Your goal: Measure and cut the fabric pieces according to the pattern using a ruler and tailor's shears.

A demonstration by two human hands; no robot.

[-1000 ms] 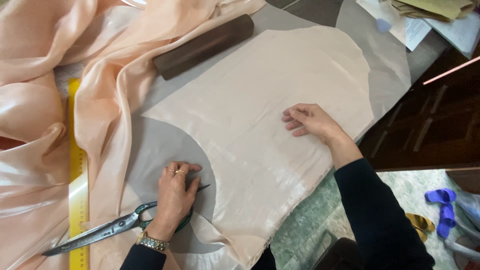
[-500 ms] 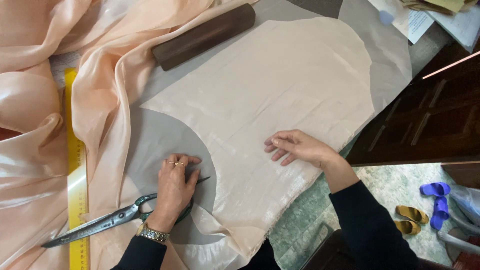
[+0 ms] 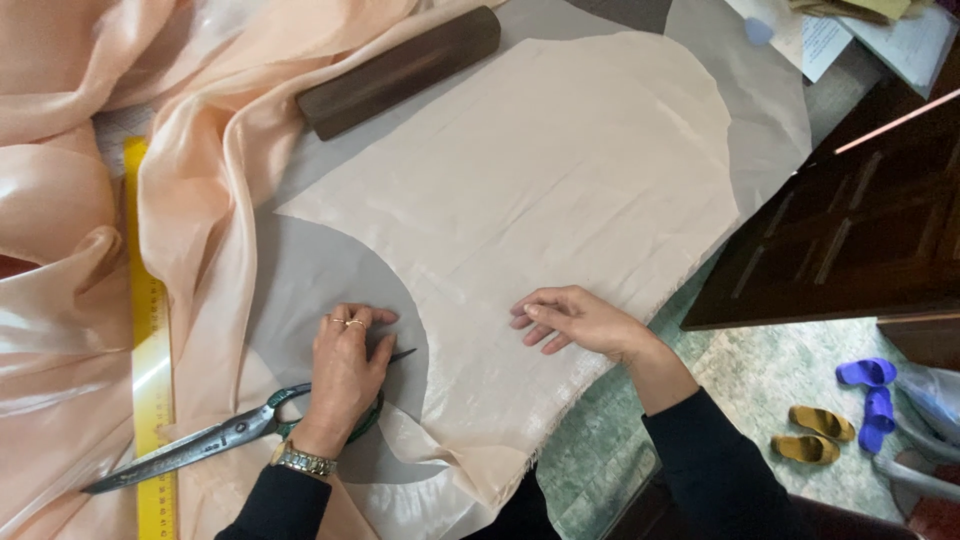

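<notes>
A cut piece of pale peach fabric (image 3: 540,200) lies flat on a grey paper pattern (image 3: 310,280) on the table. My left hand (image 3: 345,370) lies flat on the grey pattern, over the handles of large metal scissors (image 3: 190,450) whose blades point to the lower left. A thin dark tip pokes out from under this hand on the right; I cannot tell what it belongs to. I wear rings and a wristwatch on that hand. My right hand (image 3: 575,320) rests palm down on the fabric's near edge, fingers slightly spread, holding nothing.
Loose shiny peach cloth (image 3: 70,210) is heaped at the left. A yellow ruler (image 3: 150,350) runs along it. A dark wooden block (image 3: 400,70) weighs the pattern at the top. Papers (image 3: 880,30) lie top right. A dark wooden cabinet (image 3: 860,230) and slippers (image 3: 850,410) are beyond the table's right edge.
My right hand has slid left along the fabric, closer to my left hand. My left hand has stayed over the scissors.
</notes>
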